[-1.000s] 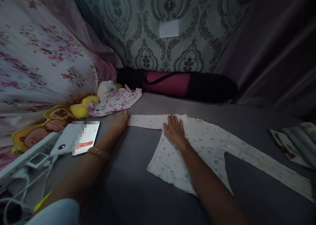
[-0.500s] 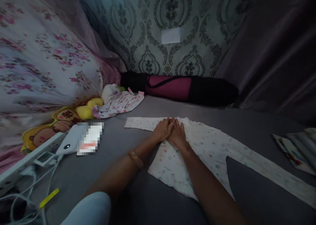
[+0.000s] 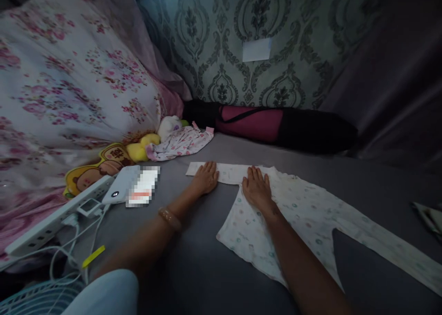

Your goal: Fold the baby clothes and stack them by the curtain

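A white long-sleeved child's top (image 3: 307,213) with small pale prints lies spread on the grey sheet, sleeves stretched out to both sides. My left hand (image 3: 206,177) rests flat on the left sleeve near its cuff, fingers extended. Flat on the same garment, where that sleeve meets the body, is my right hand (image 3: 257,188), its fingers slightly apart. Neither hand grips the cloth. A bracelet circles my left forearm. The far sleeve runs out to the right edge of view.
Left are a white power strip (image 3: 58,218) with cables, a phone (image 3: 120,185), a yellow strip (image 3: 93,256), a blue basket (image 3: 37,299), plush toys (image 3: 140,148) and a patterned cloth (image 3: 183,142). A black and pink bag (image 3: 255,121) lies along the wall.
My left hand has slid left along the sleeve, away from my right hand; the two were together before. The view has shifted left, so the scene sits further right.
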`<state>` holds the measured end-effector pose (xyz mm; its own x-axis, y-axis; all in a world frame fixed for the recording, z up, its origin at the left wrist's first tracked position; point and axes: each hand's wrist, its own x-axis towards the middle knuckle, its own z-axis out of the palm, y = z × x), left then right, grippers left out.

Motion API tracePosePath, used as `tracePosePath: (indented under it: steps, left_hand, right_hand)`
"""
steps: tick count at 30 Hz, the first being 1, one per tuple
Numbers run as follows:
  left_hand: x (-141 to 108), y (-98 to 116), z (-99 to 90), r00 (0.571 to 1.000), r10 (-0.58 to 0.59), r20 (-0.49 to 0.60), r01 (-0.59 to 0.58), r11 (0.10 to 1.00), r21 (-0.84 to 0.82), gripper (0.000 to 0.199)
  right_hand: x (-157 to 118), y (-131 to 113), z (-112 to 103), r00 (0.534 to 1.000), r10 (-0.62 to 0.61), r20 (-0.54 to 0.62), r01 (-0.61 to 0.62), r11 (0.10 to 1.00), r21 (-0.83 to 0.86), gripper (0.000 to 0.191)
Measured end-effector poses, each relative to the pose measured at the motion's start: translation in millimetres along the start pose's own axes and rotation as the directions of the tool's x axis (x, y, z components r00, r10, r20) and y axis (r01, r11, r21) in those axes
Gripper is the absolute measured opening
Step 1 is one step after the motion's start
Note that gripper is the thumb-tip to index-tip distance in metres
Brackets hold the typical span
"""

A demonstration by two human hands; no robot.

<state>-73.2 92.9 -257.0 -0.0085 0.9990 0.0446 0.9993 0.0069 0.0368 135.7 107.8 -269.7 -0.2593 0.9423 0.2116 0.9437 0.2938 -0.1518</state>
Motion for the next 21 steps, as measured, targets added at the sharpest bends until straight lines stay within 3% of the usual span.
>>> tracePosePath:
  steps: [4,7,14,18,21]
  left_hand:
    - [-4.7,-36.3,-4.3,0.997,-0.073,0.032,0.073,0.997,-0.002,0.058]
    - [-6.5,-50.6,-3.9,0.996,-0.091,0.024,0.092,0.996,-0.015,0.058]
    - [-8.0,-49.1,-0.8,0.997,-0.076,-0.021,0.076,0.997,0.033,0.056]
    - [-9.8,-47.4,-0.7,0.996,-0.084,-0.038,0.086,0.996,0.031,0.054]
    - [-8.2,-48.8,-3.3,0.998,-0.056,-0.038,0.058,0.997,0.046,0.052]
  right_hand:
    - [0.1,0.0,-0.1,1.0,0.006,0.021,-0.006,1.0,0.017,0.058]
    - [-0.7,-0.9,-1.3,1.0,0.01,0.029,-0.011,0.999,0.037,0.057]
    - [-1.3,0.0,-12.5,0.99,0.028,0.136,-0.051,0.984,0.17,0.06]
    - [3.5,8.6,-17.5,0.981,0.045,0.191,-0.12,0.91,0.397,0.058]
    - [11.5,18.8,-23.0,0.981,0.12,0.153,-0.18,0.855,0.486,0.057]
